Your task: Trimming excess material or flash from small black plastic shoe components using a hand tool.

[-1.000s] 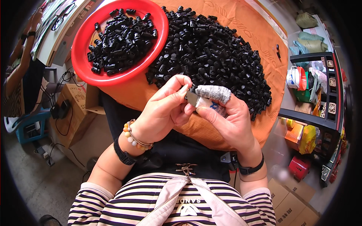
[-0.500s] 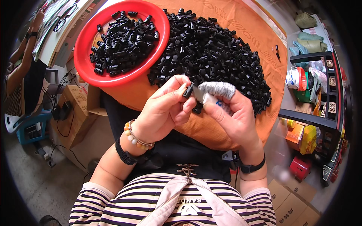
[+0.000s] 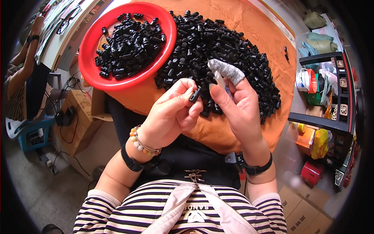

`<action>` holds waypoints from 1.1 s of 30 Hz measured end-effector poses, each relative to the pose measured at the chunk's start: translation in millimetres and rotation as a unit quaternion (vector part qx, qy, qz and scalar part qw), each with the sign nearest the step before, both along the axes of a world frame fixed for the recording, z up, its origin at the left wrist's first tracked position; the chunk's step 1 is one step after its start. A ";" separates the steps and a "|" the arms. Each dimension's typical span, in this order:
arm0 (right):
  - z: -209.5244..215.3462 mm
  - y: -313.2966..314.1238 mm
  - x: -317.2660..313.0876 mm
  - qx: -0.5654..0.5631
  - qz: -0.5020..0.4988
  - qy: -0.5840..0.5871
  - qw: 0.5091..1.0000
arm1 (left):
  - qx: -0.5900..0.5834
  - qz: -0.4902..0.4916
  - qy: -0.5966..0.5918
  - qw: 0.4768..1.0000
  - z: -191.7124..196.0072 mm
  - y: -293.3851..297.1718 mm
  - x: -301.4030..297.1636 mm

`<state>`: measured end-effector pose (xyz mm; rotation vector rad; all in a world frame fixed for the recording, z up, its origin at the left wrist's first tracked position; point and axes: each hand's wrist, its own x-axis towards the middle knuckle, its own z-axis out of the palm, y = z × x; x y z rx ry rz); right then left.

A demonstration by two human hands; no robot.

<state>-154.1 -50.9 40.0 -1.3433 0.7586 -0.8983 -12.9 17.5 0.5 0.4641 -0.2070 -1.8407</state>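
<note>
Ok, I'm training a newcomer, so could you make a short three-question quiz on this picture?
1. Which of the person's hands holds a black piece: a) left, b) right, c) neither?
2. True or false: the red tray is empty.
3. Fill in: the grey knit cover is on a finger of the ____ hand.

Key:
1. a, the left hand.
2. False; the red tray holds many black pieces.
3. Right; it is on the right hand.
</note>
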 end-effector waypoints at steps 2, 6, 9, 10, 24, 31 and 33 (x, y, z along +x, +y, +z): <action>1.6 2.7 -8.5 0.026 0.027 0.020 0.999 | 0.006 0.009 0.003 1.000 1.9 -0.2 1.1; -0.1 11.1 -15.5 0.071 0.078 0.046 0.993 | 0.020 0.026 0.013 0.999 2.0 -0.1 1.0; -2.0 18.7 -16.4 0.075 0.077 0.040 0.993 | 0.013 0.028 0.009 1.000 1.0 -0.6 1.6; -3.7 20.2 -16.6 0.071 0.082 0.034 0.994 | 0.007 0.027 0.001 1.000 0.6 -0.6 1.8; -4.5 18.7 -18.7 0.017 0.084 0.070 0.994 | 0.015 0.023 0.000 1.000 1.9 -1.3 0.9; -3.4 17.1 -20.3 0.044 0.096 0.060 0.993 | 0.016 0.019 0.000 1.000 1.0 -0.8 1.2; -3.0 16.6 -20.7 0.068 0.092 0.036 0.993 | 0.006 0.019 0.009 1.000 -1.0 -1.2 0.5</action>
